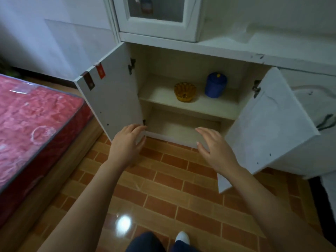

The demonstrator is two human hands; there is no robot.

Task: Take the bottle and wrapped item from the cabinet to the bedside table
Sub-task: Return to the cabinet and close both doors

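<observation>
The low white cabinet [189, 108] stands with both doors swung wide. On its middle shelf sit an amber ribbed glass dish [185, 91] and, to its right, a blue cylindrical container with a yellow knob [215, 84]. The bottom compartment looks bare. My left hand [127, 142] hovers in front of the lower left corner of the cabinet, fingers apart, holding nothing. My right hand [214, 146] hovers in front of the lower right part, also spread and holding nothing. Behind the glass door of the upper cabinet a bottle [145, 5] shows dimly.
The left door [111, 99] carries two red stickers; the right door [269, 122] juts out over the floor. A bed with a red plastic-covered mattress [34, 124] lies at the left. Brick-pattern floor [163, 188] lies underfoot, with my legs at the bottom edge.
</observation>
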